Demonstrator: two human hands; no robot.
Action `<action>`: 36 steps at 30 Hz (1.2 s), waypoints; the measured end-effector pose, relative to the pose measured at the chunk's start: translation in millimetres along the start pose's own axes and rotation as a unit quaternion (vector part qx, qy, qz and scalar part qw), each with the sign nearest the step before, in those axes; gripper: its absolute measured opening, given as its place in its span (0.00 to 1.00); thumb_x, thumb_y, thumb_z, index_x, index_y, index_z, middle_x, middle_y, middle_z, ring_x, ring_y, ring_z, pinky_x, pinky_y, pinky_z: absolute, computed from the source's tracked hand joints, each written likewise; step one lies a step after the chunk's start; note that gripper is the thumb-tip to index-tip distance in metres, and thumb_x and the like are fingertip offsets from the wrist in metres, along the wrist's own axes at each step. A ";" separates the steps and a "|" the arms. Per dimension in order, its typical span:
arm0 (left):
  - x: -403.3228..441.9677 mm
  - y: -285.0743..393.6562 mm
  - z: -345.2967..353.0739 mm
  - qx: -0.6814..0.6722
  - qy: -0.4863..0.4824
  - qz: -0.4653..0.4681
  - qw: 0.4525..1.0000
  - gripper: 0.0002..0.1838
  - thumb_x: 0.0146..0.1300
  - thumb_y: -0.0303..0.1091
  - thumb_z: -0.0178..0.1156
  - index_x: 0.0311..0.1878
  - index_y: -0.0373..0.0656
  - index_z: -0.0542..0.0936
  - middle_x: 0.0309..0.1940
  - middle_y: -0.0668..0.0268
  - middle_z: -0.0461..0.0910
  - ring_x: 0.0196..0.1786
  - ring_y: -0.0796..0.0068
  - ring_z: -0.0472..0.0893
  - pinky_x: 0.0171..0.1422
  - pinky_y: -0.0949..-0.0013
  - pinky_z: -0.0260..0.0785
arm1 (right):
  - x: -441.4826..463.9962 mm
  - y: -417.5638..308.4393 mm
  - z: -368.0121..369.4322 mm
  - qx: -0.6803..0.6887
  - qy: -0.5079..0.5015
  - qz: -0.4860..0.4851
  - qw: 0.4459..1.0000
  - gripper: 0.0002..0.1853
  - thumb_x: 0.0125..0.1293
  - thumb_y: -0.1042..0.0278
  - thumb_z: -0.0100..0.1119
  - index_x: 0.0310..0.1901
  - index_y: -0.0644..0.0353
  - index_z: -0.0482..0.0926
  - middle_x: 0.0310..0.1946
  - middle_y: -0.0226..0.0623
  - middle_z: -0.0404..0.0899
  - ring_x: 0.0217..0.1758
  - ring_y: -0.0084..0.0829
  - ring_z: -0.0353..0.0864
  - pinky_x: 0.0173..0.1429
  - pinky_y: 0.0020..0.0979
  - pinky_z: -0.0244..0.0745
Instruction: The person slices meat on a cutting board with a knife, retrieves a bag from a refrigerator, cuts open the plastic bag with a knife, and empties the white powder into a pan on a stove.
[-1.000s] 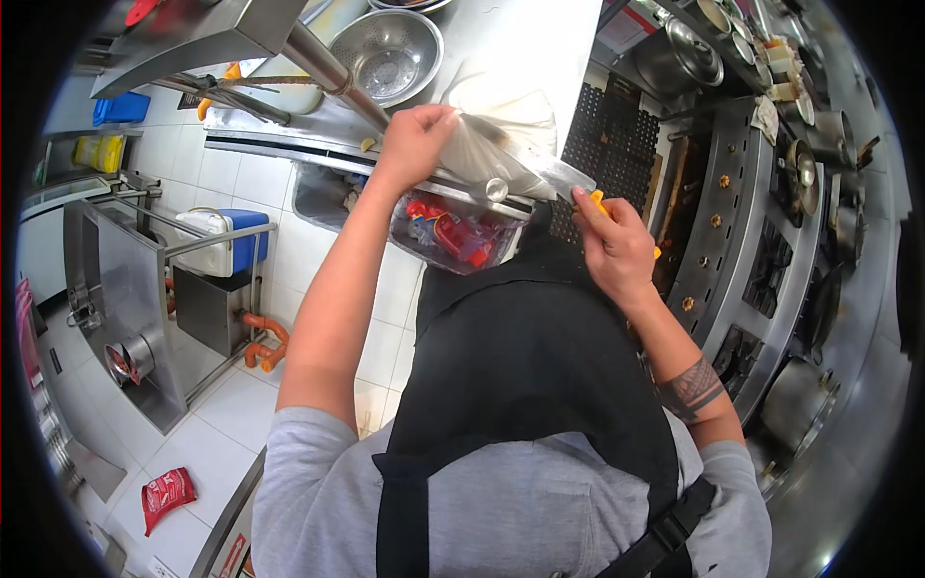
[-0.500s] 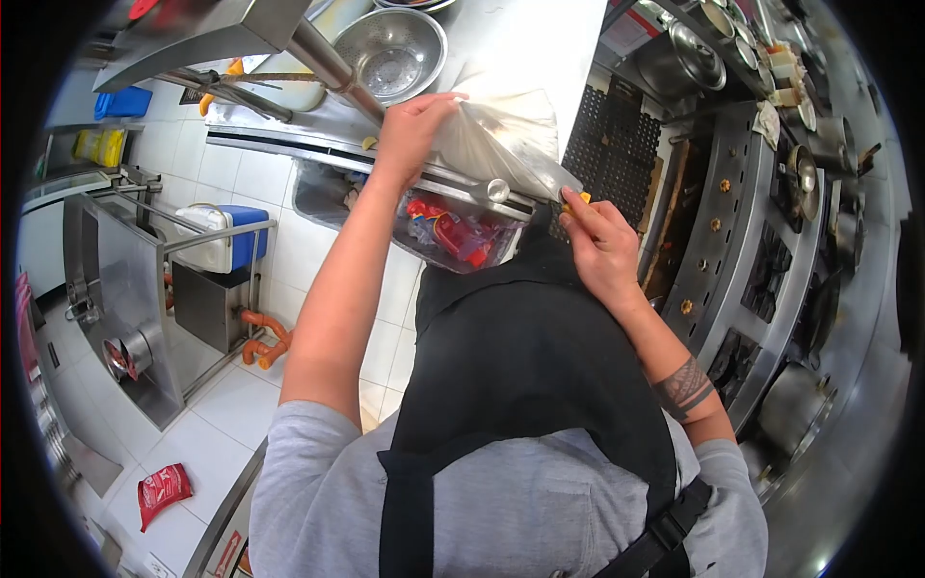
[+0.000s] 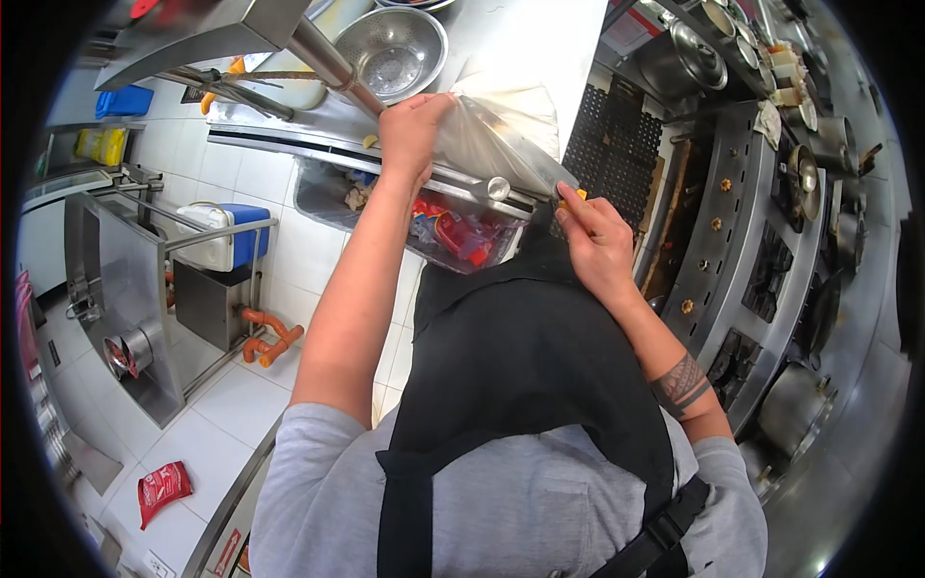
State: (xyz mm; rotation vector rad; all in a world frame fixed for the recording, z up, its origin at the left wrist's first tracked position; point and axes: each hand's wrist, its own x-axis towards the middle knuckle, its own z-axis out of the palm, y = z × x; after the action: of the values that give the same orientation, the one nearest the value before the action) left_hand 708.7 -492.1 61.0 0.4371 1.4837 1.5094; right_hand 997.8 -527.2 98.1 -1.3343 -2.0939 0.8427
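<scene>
My left hand [image 3: 412, 130] pinches the upper left corner of a clear plastic bag [image 3: 525, 120] with pale contents, lying on the steel counter near its front edge. My right hand [image 3: 599, 241] is closed around a yellow handle, mostly hidden by the fingers. From it a grey, blade-like strip, apparently a knife [image 3: 540, 164], slants up along the bag towards my left hand. The bag's plastic is drawn taut between both hands. A round metal end [image 3: 497, 189] sticks out at the counter edge below the bag.
A metal bowl [image 3: 393, 56] stands on the counter [image 3: 520, 34] behind my left hand. Below the edge is a bin [image 3: 318, 197] with red packaging. A stove [image 3: 742, 222] runs along the right. A red packet [image 3: 164, 493] lies on the tiled floor at left.
The bag's front edge is pulled straighter, and more of the grey strip shows. My left hand has shifted slightly left, and my right hand slightly left too.
</scene>
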 end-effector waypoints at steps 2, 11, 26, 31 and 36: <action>6.7 -7.8 -1.2 -0.037 -0.005 -0.002 0.999 0.08 0.62 0.28 0.71 0.40 0.33 0.89 0.33 0.70 0.85 0.36 0.81 0.80 0.45 0.76 0.70 | -0.1 -0.1 1.0 0.016 -0.004 0.010 1.000 0.19 0.68 0.70 0.70 0.60 0.48 0.88 0.28 0.34 0.77 0.29 0.32 0.78 0.38 0.34 0.74; 9.9 -12.6 -2.3 -0.137 -0.030 -0.053 0.989 0.10 0.61 0.27 0.69 0.43 0.32 0.87 0.40 0.64 0.87 0.43 0.75 0.83 0.53 0.72 0.73 | -0.5 2.6 -1.3 0.085 -0.043 0.072 0.993 0.19 0.70 0.72 0.67 0.62 0.54 0.86 0.29 0.36 0.80 0.30 0.26 0.77 0.40 0.29 0.74; 8.5 -20.0 -0.7 -0.184 -0.047 -0.038 0.981 0.05 0.66 0.25 0.67 0.42 0.34 0.86 0.40 0.64 0.86 0.45 0.75 0.83 0.57 0.70 0.74 | 2.6 0.7 -5.7 0.253 -0.119 0.178 0.943 0.20 0.75 0.72 0.63 0.66 0.67 0.81 0.56 0.37 0.88 0.53 0.16 0.81 0.62 0.23 0.75; 9.1 -21.9 -0.5 -0.189 -0.056 -0.033 0.980 0.06 0.67 0.25 0.66 0.44 0.32 0.86 0.40 0.63 0.86 0.45 0.75 0.82 0.58 0.70 0.74 | 4.7 6.1 -11.8 0.320 -0.175 0.267 0.892 0.21 0.78 0.67 0.62 0.68 0.63 0.80 0.34 0.22 0.83 0.30 0.10 0.73 0.36 0.18 0.70; 2.8 -15.4 -7.5 -0.050 -0.080 -0.004 0.996 0.11 0.68 0.29 0.69 0.49 0.32 0.86 0.45 0.63 0.87 0.49 0.77 0.83 0.60 0.71 0.74 | 11.5 -0.4 -24.5 0.318 -0.198 0.302 0.876 0.21 0.77 0.65 0.63 0.69 0.57 0.81 0.28 0.21 0.77 0.25 0.11 0.66 0.31 0.20 0.62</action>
State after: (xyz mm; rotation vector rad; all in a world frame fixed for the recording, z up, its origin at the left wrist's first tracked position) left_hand 707.0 -496.9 44.4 0.4797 1.2781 1.4986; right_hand 1010.4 -511.1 116.1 -1.5081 -1.3913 2.0081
